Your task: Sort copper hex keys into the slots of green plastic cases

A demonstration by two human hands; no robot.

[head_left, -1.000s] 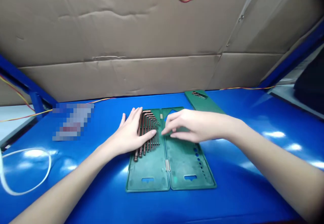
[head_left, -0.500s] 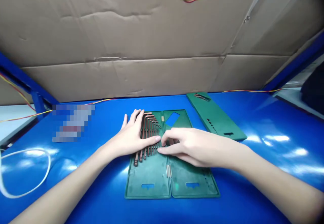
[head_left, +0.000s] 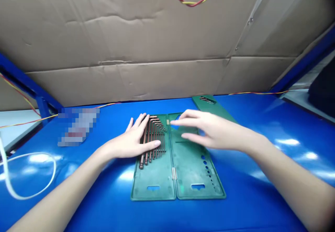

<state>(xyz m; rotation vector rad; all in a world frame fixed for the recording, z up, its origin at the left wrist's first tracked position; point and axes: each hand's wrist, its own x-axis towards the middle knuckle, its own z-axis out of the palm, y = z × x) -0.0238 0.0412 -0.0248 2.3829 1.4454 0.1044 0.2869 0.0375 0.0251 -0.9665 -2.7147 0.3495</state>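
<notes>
A green plastic case (head_left: 154,179) lies unfolded on the blue table. Its left half carries a row of bronze hex keys (head_left: 150,141), graded from long to short. Over the left edge of these keys rests my left hand (head_left: 136,137), fingers spread and thumb lying across them. My right hand (head_left: 201,129) is above the upper part of the case's right half, near the hinge. Its fingers are apart, and I see nothing between them. Part of the right half is hidden beneath this hand.
Another green case (head_left: 217,106), closed, lies behind my right hand. At the left are a blurred-out item (head_left: 78,127) and a white cable loop (head_left: 52,176). A cardboard wall (head_left: 157,50) stands at the back, with a red-yellow twisted wire (head_left: 192,4) hanging before it.
My right hand has lifted from beside the smaller hex keys, moving up and slightly right, and its fingers have opened. My left hand stays on the keys, nearly still.
</notes>
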